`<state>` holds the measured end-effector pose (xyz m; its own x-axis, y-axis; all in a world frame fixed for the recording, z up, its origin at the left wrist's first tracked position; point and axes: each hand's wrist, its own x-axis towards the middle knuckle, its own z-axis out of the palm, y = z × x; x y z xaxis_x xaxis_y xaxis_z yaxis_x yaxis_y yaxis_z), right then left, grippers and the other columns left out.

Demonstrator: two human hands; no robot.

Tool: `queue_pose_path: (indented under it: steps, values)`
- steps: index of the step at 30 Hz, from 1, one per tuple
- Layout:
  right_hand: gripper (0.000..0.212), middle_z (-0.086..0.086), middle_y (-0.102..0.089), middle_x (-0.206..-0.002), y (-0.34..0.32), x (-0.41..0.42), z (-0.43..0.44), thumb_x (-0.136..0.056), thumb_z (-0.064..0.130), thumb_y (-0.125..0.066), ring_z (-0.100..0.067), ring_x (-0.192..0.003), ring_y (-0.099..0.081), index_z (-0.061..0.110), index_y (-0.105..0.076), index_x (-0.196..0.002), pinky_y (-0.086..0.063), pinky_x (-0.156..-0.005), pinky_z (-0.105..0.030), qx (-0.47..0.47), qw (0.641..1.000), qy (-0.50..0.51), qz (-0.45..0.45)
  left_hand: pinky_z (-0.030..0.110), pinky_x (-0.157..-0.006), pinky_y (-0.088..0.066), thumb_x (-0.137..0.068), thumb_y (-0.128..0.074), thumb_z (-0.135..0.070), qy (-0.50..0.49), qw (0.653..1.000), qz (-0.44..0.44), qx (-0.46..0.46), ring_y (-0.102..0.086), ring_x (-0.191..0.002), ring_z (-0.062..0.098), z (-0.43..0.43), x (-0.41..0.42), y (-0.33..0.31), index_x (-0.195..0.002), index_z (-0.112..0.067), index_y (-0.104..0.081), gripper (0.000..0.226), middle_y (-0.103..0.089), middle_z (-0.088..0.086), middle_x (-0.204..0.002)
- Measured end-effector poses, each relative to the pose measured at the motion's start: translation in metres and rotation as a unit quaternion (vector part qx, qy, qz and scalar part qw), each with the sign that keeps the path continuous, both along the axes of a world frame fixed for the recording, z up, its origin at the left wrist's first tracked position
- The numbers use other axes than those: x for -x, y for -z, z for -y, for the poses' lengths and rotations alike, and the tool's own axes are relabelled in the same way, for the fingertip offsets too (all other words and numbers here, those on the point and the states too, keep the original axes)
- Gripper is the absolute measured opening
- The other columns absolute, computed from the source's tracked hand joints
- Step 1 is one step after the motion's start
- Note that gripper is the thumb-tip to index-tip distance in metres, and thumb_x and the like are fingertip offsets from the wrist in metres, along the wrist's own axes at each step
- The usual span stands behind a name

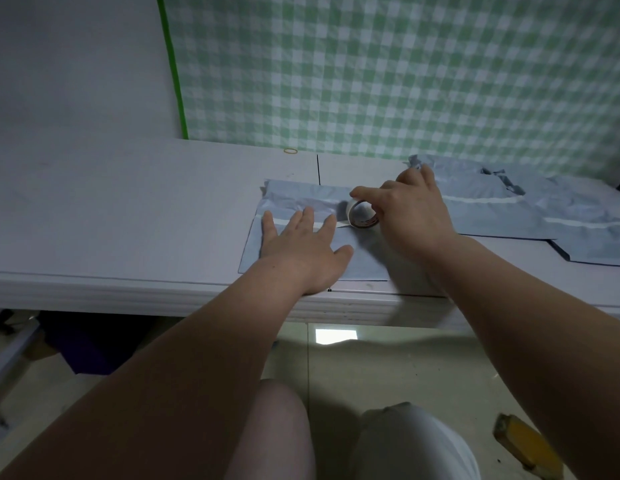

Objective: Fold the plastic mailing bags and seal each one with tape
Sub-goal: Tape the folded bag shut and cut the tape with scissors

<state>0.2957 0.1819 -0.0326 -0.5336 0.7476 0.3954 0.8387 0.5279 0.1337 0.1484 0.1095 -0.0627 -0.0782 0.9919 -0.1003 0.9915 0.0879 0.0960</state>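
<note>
Forearms point(204, 358) outstretched: left hand point(301, 249) flat (spread) on bag point(367, 263), right hand point(414, 216) grips tape point(365, 224).

On the counter point(128, 209) I see one bag point(294, 199) near the front edge. The left hand point(301, 247) lies flat on its left part, and the right hand point(412, 216) holds the tape roll point(362, 220) on its right part. The other bags point(509, 216) overlap farther right, and a rubber band point(290, 151) lies behind.

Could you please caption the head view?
Left hand presses a grey mailing bag flat; right hand holds the tape roll.
</note>
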Motion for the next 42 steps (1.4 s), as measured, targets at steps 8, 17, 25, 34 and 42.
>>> queue_pose_path:
  steps: [8, 17, 25, 34, 42]
  values:
    - [0.068, -0.007, -0.065, -0.093, 0.004, 0.003, 0.004, -0.077, 0.018, -0.012, -0.032, -0.106, -0.044, 0.028, -0.058, -0.126, -0.007, -0.115, -0.054, -0.033, 0.999, -0.006, 0.038, 0.058, -0.109, 0.021, -0.095, -0.009, -0.06, 0.005, 1.0, -0.003, 0.004, 0.013, -0.147, 0.02, 0.001, -0.001, -0.001, -0.149, -0.043, 0.001, 0.057, 0.012, 0.005, -0.16]
    - [0.06, -0.013, -0.065, -0.106, 0.034, 0.012, 0.015, -0.087, 0.002, -0.04, -0.037, -0.114, -0.044, 0.026, -0.04, -0.142, -0.028, -0.105, -0.045, 0.023, 0.989, 0.041, -0.142, 0.06, -0.107, 0.023, -0.094, -0.006, -0.062, 0.005, 1.0, -0.019, 0.012, 0.014, -0.147, 0.021, 0.002, -0.003, -0.003, -0.148, -0.048, 0.0, 0.055, 0.012, 0.005, -0.16]
    - [0.029, -0.01, -0.066, -0.103, 0.044, 0.005, 0.002, -0.093, 0.025, -0.051, -0.03, -0.104, -0.052, 0.019, -0.058, -0.12, -0.043, -0.077, -0.037, 0.082, 0.955, 0.053, -0.28, 0.058, -0.107, 0.021, -0.095, -0.009, -0.061, 0.003, 1.0, -0.006, 0.004, 0.014, -0.147, 0.019, 0.003, -0.002, -0.001, -0.148, -0.046, -0.002, 0.056, 0.011, 0.003, -0.16]
    - [0.025, -0.006, -0.069, -0.096, 0.043, 0.0, -0.002, -0.083, 0.012, -0.055, -0.027, -0.097, -0.057, 0.024, -0.066, -0.103, -0.045, -0.073, -0.032, 0.154, 0.934, 0.053, -0.319, 0.053, -0.113, 0.014, -0.095, -0.014, -0.061, 0.01, 1.0, 0.029, 0.007, 0.015, -0.146, 0.019, 0.001, 0.003, 0.0, -0.15, -0.042, 0.001, 0.06, 0.015, 0.001, -0.16]
    - [0.026, -0.006, -0.068, -0.098, 0.043, 0.0, -0.005, -0.083, 0.013, -0.055, -0.027, -0.102, -0.056, 0.026, -0.065, -0.104, -0.048, -0.078, -0.035, 0.158, 0.932, 0.06, -0.322, 0.055, -0.113, 0.01, -0.093, -0.01, -0.064, -0.093, 0.996, 0.007, 0.009, 0.009, -0.147, 0.02, 0.014, 0.034, -0.001, -0.151, -0.035, 0.002, 0.066, 0.012, 0.002, -0.16]
